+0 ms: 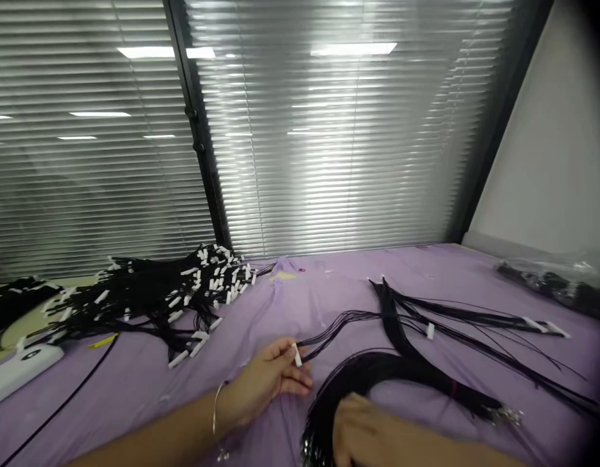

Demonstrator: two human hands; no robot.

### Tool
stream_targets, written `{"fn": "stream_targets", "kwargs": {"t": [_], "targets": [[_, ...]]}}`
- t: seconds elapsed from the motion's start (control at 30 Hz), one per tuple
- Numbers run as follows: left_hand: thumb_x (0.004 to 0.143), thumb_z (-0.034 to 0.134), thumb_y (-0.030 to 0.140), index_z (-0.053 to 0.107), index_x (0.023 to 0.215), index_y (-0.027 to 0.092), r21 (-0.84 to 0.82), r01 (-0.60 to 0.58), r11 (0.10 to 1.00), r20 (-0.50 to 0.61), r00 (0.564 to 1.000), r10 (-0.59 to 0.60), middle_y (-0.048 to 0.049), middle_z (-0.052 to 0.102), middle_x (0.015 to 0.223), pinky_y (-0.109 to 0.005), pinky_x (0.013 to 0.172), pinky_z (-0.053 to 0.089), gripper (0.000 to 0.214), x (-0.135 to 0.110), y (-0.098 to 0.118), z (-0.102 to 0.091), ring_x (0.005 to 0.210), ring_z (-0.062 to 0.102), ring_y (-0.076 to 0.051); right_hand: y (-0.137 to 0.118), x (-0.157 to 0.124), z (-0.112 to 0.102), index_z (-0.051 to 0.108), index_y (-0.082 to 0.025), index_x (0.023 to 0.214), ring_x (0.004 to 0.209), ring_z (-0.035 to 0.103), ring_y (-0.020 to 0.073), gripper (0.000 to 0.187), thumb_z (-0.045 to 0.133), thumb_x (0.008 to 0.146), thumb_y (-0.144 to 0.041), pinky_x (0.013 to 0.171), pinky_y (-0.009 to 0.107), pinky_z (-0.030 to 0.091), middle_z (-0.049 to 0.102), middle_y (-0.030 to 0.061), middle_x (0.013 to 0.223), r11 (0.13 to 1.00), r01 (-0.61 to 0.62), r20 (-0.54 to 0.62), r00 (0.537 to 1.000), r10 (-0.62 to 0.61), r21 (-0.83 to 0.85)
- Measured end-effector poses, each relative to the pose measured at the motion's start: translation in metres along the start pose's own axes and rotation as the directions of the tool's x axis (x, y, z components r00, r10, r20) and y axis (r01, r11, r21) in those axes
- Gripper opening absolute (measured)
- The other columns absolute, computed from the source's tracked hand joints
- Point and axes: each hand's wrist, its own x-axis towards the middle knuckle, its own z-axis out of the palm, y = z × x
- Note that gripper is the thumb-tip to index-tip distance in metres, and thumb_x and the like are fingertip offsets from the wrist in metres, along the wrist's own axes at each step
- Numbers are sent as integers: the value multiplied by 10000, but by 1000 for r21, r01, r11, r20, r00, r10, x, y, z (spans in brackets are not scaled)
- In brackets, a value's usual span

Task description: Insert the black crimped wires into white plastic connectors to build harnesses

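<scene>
My left hand (pixel 268 383) rests on the purple cloth (pixel 329 292) and pinches a small white tag (pixel 296 355) at the end of a few thin black cords (pixel 343 321). My right hand (pixel 362 431), low in the view, lies on a thick looped bundle of black cords (pixel 401 376); its fingers are curled and partly hidden. A thin bracelet (pixel 216 415) circles my left wrist. The bundle runs right to a band and metal clasps (pixel 506 415).
A large heap of black cords with white tags (pixel 158 295) lies at the left. More tagged cords (pixel 475 318) stretch right. A clear bag of dark parts (pixel 552 282) sits far right. A white device (pixel 17 366) lies at the left edge. Window blinds (pixel 329 143) stand behind.
</scene>
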Motion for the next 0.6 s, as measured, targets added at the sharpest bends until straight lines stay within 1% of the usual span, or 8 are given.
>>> {"fn": "stream_targets", "kwargs": {"t": [0.03,0.1,0.2,0.3,0.37,0.43,0.5,0.6], "targets": [[743,721,446,554,900,130,0,-8,1000,-13,1000,8,-49,663,787,-246,602,511,391,-1,0,0,627,650,-128,-1,3,-5,586,-178,903,804,579,121,102,486,884,-176,800,234,464,648,31,923,993,-90,-65,993,95,70],[767,709,421,558,915,144,-6,-27,1000,-45,999,27,-35,663,842,-238,622,526,349,-5,0,1,650,657,-116,4,11,-11,578,-179,858,733,560,99,49,529,864,-181,685,202,452,633,9,851,974,-186,-180,962,208,129],[800,684,385,556,880,141,-14,-1,1000,-57,998,1,-42,673,827,-248,628,545,287,-13,5,3,629,664,-119,20,24,-12,563,-173,768,656,522,102,63,555,814,-132,612,212,410,600,-10,725,956,-273,-275,916,293,109],[812,674,369,554,915,130,-21,41,999,-26,999,-41,-55,680,747,-272,609,558,286,-21,11,6,598,668,-142,31,35,-13,554,-165,740,667,509,123,92,536,818,-117,625,244,396,581,7,706,953,-292,-334,893,301,79],[818,671,351,546,958,143,-32,42,999,-25,999,-43,-46,685,746,-270,631,563,280,-24,12,7,622,673,-138,33,41,-15,573,-164,766,724,524,135,86,541,842,-141,668,258,406,597,23,754,964,-261,-354,897,264,59],[825,666,336,555,907,144,-41,44,998,-42,998,-46,-41,687,759,-247,659,560,237,-24,10,7,631,662,-113,34,44,-17,595,-170,800,767,538,136,73,555,860,-172,702,259,411,613,26,791,972,-228,-355,905,234,60],[815,681,318,584,825,129,-52,62,997,-55,996,-65,-38,681,768,-228,701,554,213,-23,6,4,670,657,-102,35,45,-18,601,-177,823,761,546,126,68,556,873,-186,695,244,410,619,17,796,974,-216,-361,905,226,69],[783,718,267,650,817,124,-37,87,996,-67,994,-89,-5,657,781,-226,774,547,162,-22,1,-1,768,664,-115,40,45,-14,567,-168,814,700,534,113,70,544,879,-179,634,226,397,598,10,762,967,-252,-417,875,246,41]]}}
